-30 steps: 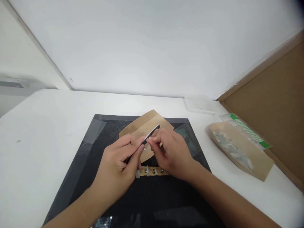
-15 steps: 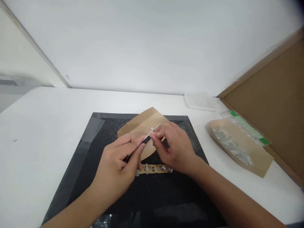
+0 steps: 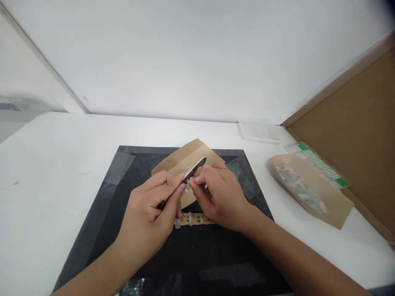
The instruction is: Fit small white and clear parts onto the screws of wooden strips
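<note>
A slim dark file-like strip with a pale edge (image 3: 197,165) slants up to the right, pinched between the thumb and fingers of my left hand (image 3: 152,205). My right hand (image 3: 222,193) is closed in a pinch against the strip's lower middle; whatever its fingertips hold is too small to make out. Beneath both hands lies a brown paper sheet (image 3: 175,161) with tiny pale bits on it. A tan strip (image 3: 194,219) carrying small metal pieces and pale clips is on the black mat (image 3: 197,255), its right end hidden by my right hand.
At the right, a brown paper holder (image 3: 335,209) contains many translucent pieces, beside a green-and-white card (image 3: 324,164). A clear tray (image 3: 262,132) sits farther back on the white table (image 3: 40,197). A brown board (image 3: 354,123) stands along the right side.
My right hand has moved slightly left and down along the dark strip, uncovering its upper end. It now covers more of the tan strip.
</note>
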The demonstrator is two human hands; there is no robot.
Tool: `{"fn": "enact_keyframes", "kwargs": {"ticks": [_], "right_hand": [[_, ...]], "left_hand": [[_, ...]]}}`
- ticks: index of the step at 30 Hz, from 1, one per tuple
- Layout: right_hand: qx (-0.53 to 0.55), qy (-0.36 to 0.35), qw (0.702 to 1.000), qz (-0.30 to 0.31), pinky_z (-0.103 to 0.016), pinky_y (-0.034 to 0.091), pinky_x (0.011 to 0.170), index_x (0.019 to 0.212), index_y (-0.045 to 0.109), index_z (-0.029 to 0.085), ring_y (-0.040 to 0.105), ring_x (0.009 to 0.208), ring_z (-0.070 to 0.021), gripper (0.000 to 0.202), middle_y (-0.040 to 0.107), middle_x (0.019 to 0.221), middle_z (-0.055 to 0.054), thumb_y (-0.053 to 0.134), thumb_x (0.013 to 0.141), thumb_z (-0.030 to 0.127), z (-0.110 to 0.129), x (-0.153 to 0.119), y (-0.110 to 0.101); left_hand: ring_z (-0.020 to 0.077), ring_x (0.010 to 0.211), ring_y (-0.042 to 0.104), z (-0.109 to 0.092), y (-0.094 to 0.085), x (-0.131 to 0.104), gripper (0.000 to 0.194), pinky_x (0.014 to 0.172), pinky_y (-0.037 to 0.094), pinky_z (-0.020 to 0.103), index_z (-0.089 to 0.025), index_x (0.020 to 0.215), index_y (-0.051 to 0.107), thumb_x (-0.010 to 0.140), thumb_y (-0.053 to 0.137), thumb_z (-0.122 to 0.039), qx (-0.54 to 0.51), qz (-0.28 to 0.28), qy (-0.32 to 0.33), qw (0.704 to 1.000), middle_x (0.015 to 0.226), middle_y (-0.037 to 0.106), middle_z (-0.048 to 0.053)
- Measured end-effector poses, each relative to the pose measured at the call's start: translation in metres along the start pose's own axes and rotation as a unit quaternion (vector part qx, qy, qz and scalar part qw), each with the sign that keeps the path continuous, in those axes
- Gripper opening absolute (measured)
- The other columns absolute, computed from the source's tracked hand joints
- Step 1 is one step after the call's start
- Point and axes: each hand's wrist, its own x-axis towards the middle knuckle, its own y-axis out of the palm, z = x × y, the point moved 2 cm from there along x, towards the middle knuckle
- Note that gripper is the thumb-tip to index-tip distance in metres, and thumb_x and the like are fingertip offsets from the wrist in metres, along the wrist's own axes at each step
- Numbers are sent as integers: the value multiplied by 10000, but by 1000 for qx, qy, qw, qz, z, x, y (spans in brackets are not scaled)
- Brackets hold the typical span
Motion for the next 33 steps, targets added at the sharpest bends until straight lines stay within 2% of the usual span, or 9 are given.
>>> {"fn": "enact_keyframes", "kwargs": {"ticks": [3,6,10,16,19,23,25,29,33], "right_hand": [[-24,10,999,-34,-337,390,748,854,448,236,562,626,-143,205,632,712,29,547,1031,210,-2,1,-3],[-19,-1,1000,6,-330,377,722,832,445,239,536,596,-140,222,623,698,31,528,1037,230,-3,2,-2],[-32,18,999,-31,-336,378,756,840,450,236,558,610,-143,213,635,697,29,536,1034,213,-5,3,-2],[-36,15,999,-28,-336,361,750,827,433,236,543,591,-139,232,611,671,41,532,1035,209,-5,3,-3],[-31,7,999,6,-331,354,738,822,436,234,519,576,-130,233,618,678,40,531,1035,223,-3,3,-2],[-43,17,999,-8,-333,349,750,810,436,233,513,576,-129,245,606,658,47,522,1039,223,-2,3,-3],[-25,2,1000,13,-325,353,736,811,441,233,502,563,-126,239,598,654,52,526,1035,235,-1,3,-1],[-29,19,999,-25,-336,350,757,822,442,233,552,591,-129,233,637,675,48,541,1032,211,-2,4,-3],[-13,18,1000,-10,-335,348,745,815,452,233,557,580,-124,239,652,688,47,538,1037,217,-2,4,-3]], "left_hand": [[123,628,643,-1,-1,1,244,608,531,239,-218,825,772,1012,617,-194,1,-8,-1,1000,697,640,-16],[114,615,637,-2,-1,1,271,605,527,236,-214,769,749,1008,623,-190,1,-10,7,1000,689,636,-21],[103,618,639,-2,-1,1,303,622,519,228,-207,741,743,1012,612,-170,8,-10,5,1000,681,633,-24],[95,607,625,-1,0,1,343,599,498,223,-197,668,686,1006,632,-185,7,-10,1,1000,670,625,-27],[92,598,617,-1,0,1,327,576,489,220,-199,682,680,1006,631,-187,10,-12,-1,1000,675,626,-31],[96,607,620,-3,0,1,406,578,486,229,-193,597,614,1003,631,-192,24,-16,-1,1000,685,631,-21],[96,603,618,-4,-1,1,370,568,483,227,-198,633,640,1002,633,-194,28,-20,0,999,686,627,-24],[96,604,615,-6,-2,2,346,560,478,228,-201,655,653,1000,636,-191,32,-28,7,999,695,632,-26],[99,599,618,-6,-2,2,331,571,492,227,-204,668,666,997,637,-188,26,-23,15,999,665,617,-31]]}}
